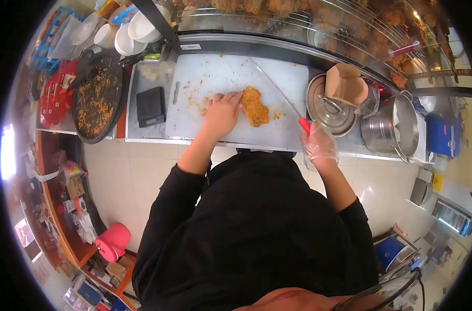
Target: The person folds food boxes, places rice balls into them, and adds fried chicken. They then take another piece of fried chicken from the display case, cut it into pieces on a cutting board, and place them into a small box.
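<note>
A flat piece of golden fried food (255, 107) lies on the white cutting board (194, 67), with crumbs scattered around it. My left hand (223, 113) is bare and rests on the board, its fingertips at the food's left edge and its fingers slightly apart. In a clear plastic glove, my right hand (319, 142) grips the red handle of a long knife (282, 96) at the board's right edge. The blade points up and to the left, above and to the right of the food, apart from it.
Left of the board are a black scale (151, 106) and a dark round pan (97, 98) with crumbs. On the right stand a metal lid (317, 106), a cardboard box (345, 85) and a steel pot (381, 127). A glass cabinet with racks of fried food borders the board's far side.
</note>
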`<move>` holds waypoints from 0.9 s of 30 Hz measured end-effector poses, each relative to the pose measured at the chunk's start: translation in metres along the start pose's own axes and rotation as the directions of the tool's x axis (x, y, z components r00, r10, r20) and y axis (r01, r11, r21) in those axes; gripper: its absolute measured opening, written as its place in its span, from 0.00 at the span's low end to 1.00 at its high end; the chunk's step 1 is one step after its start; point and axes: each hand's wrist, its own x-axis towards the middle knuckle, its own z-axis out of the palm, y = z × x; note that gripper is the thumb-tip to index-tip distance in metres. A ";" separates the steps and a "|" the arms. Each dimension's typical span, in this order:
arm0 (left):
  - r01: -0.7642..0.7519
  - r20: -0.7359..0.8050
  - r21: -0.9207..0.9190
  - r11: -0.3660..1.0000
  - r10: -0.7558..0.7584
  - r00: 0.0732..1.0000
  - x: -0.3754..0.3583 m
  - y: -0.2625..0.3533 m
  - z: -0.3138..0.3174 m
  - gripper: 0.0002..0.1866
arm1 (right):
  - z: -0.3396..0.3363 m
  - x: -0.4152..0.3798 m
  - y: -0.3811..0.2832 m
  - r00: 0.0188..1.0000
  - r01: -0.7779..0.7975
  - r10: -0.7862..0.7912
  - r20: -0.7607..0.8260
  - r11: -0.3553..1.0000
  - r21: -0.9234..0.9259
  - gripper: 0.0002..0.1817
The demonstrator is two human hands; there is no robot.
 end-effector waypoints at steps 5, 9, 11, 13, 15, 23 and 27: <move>0.057 -0.204 -0.146 0.988 -0.086 0.975 -0.003 -0.015 -0.002 0.12 | -0.017 -0.030 -0.028 0.973 -0.097 0.063 0.223 0.984 0.146 0.26; -0.153 -0.449 -0.251 0.956 0.025 0.893 0.056 -0.010 -0.025 0.09 | -0.012 -0.026 -0.050 0.955 -0.073 0.043 0.294 0.993 0.093 0.26; -0.236 -0.400 -0.276 0.932 0.111 0.910 0.088 -0.013 -0.012 0.08 | -0.005 -0.023 -0.056 0.949 -0.077 0.068 0.309 0.997 0.018 0.25; -0.241 -0.317 -0.342 0.908 0.130 0.940 0.100 -0.009 0.001 0.09 | -0.009 -0.024 -0.066 0.937 -0.112 0.109 0.330 0.994 -0.010 0.25; -0.155 -0.180 -0.441 0.884 0.082 0.980 0.103 -0.005 0.013 0.09 | -0.012 -0.022 -0.070 0.926 -0.133 0.134 0.354 0.991 -0.025 0.24; 0.040 0.023 -0.249 0.968 -0.035 0.999 0.124 -0.044 0.018 0.12 | 0.021 0.009 -0.084 0.930 -0.123 0.106 0.352 0.992 0.027 0.25; -0.206 -0.202 -0.195 0.959 0.166 0.965 0.134 -0.066 0.007 0.14 | 0.037 0.024 -0.077 0.957 0.014 -0.056 0.286 0.989 0.149 0.27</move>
